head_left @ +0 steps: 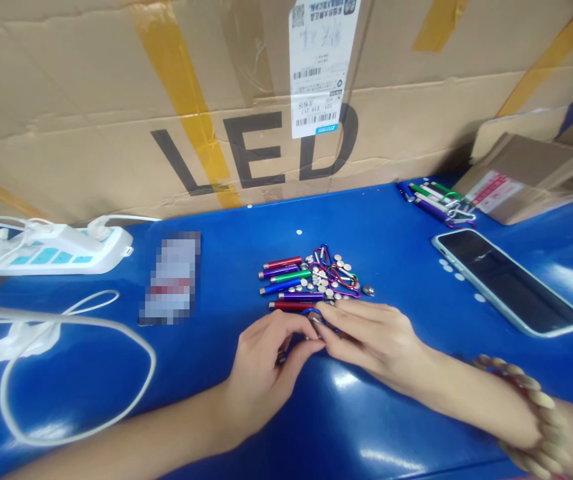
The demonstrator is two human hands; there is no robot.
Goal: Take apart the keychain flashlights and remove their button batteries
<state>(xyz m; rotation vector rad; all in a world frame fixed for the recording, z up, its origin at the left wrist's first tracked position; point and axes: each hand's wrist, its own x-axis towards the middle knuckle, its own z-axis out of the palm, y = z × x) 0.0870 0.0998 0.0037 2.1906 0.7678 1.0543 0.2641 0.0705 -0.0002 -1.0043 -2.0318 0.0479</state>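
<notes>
My left hand (264, 353) and my right hand (374, 333) meet over the blue table, fingertips together. A blue carabiner (311, 311) with a small metal piece shows between them, by my right fingers, which are closed on it. Inside my curled left fingers is a small dark tube (281, 357), mostly hidden; thumb and forefinger pinch toward the metal piece. Just beyond lie several coloured metal tubes, among them a green tube (291, 276) and a red tube (286, 306). Beside them are loose carabiners (339, 273), small metal caps (368, 291) and round button cells (338, 258).
A large cardboard box (116, 133) stands across the back. On the left are a white power strip (71, 257), a looped white cable (152, 373) and a blurred-out phone-like object (171, 280). A phone (511, 280), more tubes (429, 202) and a smaller box (526, 173) lie right.
</notes>
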